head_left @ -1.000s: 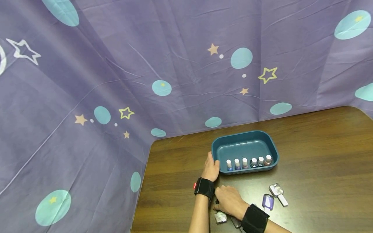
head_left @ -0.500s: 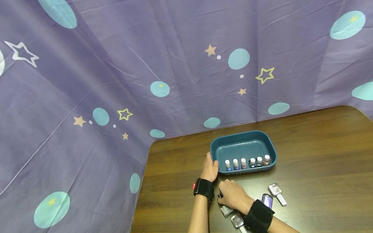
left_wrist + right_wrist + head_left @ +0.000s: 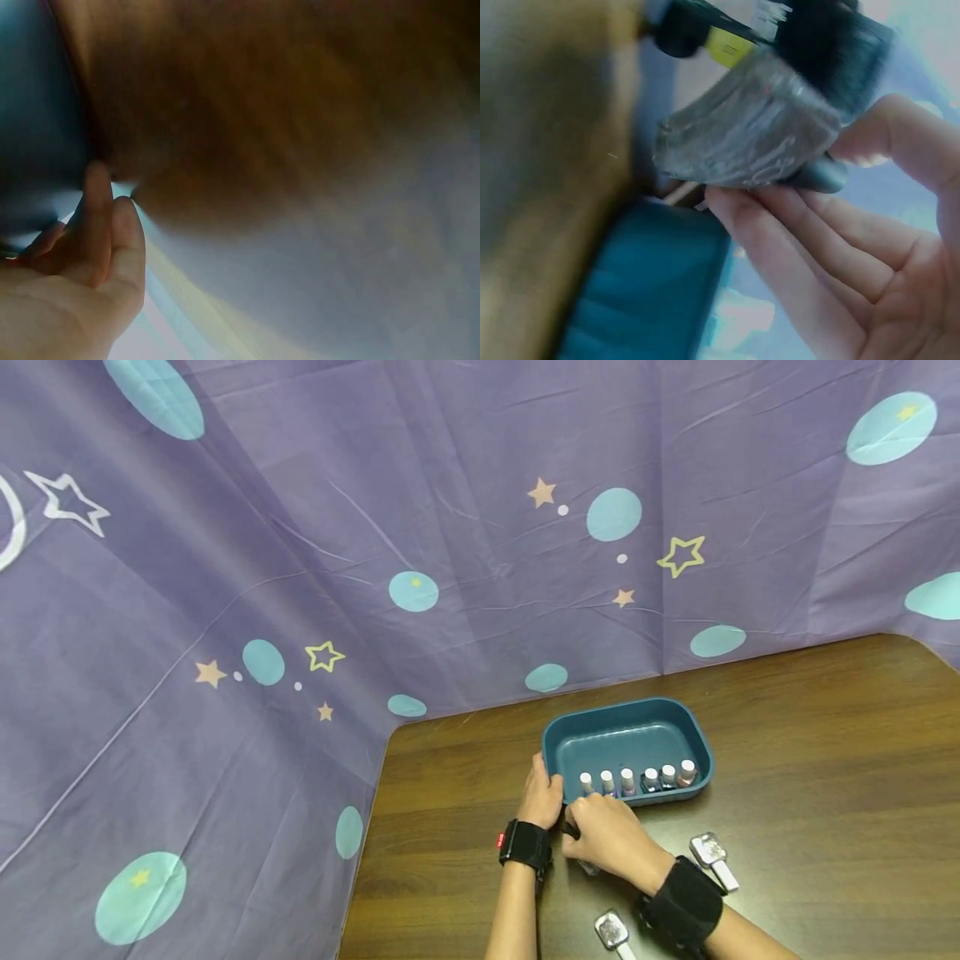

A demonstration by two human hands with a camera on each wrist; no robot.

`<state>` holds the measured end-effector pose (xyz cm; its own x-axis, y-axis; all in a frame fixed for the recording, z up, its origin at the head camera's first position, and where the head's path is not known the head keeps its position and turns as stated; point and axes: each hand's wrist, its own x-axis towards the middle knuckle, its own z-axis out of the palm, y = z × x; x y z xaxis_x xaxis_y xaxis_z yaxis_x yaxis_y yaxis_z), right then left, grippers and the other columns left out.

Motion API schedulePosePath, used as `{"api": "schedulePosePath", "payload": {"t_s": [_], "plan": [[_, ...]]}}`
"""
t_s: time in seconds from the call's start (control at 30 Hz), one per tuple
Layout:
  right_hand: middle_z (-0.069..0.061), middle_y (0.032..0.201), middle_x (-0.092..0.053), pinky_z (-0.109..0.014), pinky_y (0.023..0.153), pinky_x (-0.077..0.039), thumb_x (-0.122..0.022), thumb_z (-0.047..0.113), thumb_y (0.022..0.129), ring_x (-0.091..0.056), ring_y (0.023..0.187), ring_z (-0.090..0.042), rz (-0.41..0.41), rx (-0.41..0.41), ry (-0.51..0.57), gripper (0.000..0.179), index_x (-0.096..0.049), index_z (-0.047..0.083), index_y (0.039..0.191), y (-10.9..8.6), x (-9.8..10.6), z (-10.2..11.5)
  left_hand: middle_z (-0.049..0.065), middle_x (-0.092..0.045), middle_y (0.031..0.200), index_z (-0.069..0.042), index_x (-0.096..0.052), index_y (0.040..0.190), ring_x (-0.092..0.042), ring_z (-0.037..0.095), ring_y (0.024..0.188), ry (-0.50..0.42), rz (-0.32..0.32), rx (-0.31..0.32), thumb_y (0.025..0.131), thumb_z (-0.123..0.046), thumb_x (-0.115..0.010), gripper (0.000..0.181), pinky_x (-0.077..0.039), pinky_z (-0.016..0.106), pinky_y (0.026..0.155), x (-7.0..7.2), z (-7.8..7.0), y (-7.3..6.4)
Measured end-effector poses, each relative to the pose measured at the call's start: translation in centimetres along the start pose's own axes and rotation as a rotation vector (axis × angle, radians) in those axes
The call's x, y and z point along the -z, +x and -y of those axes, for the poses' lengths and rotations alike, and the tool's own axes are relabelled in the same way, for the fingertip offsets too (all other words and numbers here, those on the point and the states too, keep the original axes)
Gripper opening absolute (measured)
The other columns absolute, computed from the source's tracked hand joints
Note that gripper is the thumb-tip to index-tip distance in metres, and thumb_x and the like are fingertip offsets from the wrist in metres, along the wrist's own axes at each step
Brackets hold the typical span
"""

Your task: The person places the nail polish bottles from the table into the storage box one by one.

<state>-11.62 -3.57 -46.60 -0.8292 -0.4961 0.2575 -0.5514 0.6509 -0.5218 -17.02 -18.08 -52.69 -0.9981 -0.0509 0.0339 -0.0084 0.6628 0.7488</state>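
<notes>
In the head view, a blue-green tray (image 3: 600, 717) stands on the wooden table. Several small nail polish bottles (image 3: 627, 782) with white caps line its near side. My left hand (image 3: 542, 793) rests against the tray's left end; in the left wrist view its fingers (image 3: 96, 225) lie nearly straight along the outer wall. Just in front of the tray, my right hand (image 3: 611, 839) pinches a black-capped nail polish bottle (image 3: 750, 127) with a silvery, glittery body. From the head view the hand covers most of that bottle, its cap toward the palm.
Two silvery bottles with white caps lie on the table, one bottle (image 3: 612, 931) near the front and another bottle (image 3: 708, 849) right of my wrist. A purple starry cloth (image 3: 480, 527) hangs behind and left of the table.
My right hand has moved away from me, up to the tray's near wall, carrying the black-capped bottle off its earlier spot. The purple bottle is now mostly covered by my right wristband. The left hand stays.
</notes>
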Motion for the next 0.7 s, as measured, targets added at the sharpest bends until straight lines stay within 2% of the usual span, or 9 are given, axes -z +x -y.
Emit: {"api": "schedulePosePath", "payload": {"t_s": [0.43, 0.63, 0.7], "plan": [[0.013, 0.058, -0.038, -0.019, 0.047, -0.028, -0.068, 0.005, 0.072, -0.033, 0.052, 0.001, -0.034, 0.04, 0.127, 0.025, -0.05, 0.02, 0.062, 1.6, 3.4, -0.6, 0.021, -0.045, 0.148, 0.001, -0.033, 0.148, -0.046, 0.034, 0.135, 0.001, 0.034, 0.022, 0.099, -0.008, -0.041, 0.051, -0.039, 0.05, 0.108, 0.2, 0.1, 0.1], [0.01, 0.065, -0.051, -0.019, 0.053, -0.036, -0.067, 0.004, 0.078, -0.041, 0.057, 0.0, -0.043, 0.057, 0.196, 0.01, -0.067, 0.014, 0.079, 2.3, 4.0, -1.1, 0.021, -0.047, 0.146, 0.002, -0.034, 0.147, -0.048, 0.034, 0.133, -0.016, 0.036, 0.015, 0.099, -0.006, -0.042, 0.05, -0.04, 0.05, 0.107, 0.2, 0.1, 0.0], [0.009, 0.069, -0.057, -0.02, 0.057, -0.042, -0.068, 0.004, 0.08, -0.049, 0.062, -0.001, -0.052, 0.063, 0.219, 0.01, -0.07, 0.012, 0.084, 2.5, 4.1, -1.3, 0.022, -0.048, 0.145, 0.003, -0.035, 0.146, -0.049, 0.034, 0.132, -0.023, 0.031, 0.005, 0.098, -0.005, -0.042, 0.05, -0.04, 0.05, 0.107, 0.2, 0.1, 0.1]]}}
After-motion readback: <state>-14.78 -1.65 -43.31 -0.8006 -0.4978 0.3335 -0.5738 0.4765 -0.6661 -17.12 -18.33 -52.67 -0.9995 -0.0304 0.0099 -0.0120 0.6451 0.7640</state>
